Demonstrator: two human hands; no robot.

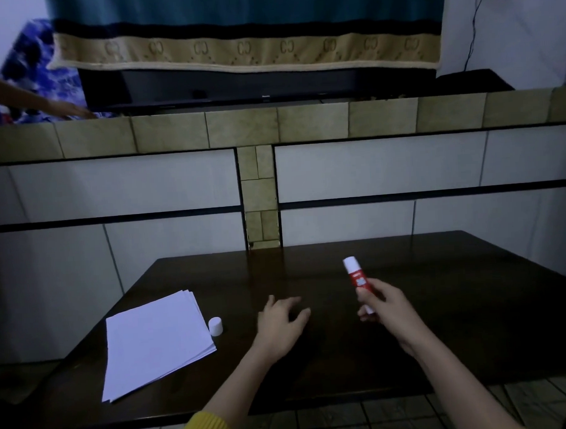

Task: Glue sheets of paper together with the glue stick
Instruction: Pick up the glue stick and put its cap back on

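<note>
Now holding the glue stick in the right hand, with fingers wrapped round its lower end and the white top pointing up and away. Lifted off the desk, to the right of the paper stack and well apart from it. Left hand loose and spread, holding nothing, hovering low over the dark wood between the paper stack and the glue stick; cannot tell if touching the wood.

Paper stack lying flat near the left edge of the desk, several white sheets, corners a bit fanned out. Small white cap standing just beside the right side of the paper stack, so probably the glue stick is open and ready. Hard to tell if any glue is poking out at the top.

Looks like the very start: stick in hand, cap off, no sheet pulled out yet. Next, probably reaching the empty hand over to the paper stack, sliding the top sheet off, and laying it flat. Then rubbing glue on it, gently, with the other hand holding the sheet down so no sliding.

No boxes, trays or bins anywhere on the desk, so nothing inside anything.
</note>
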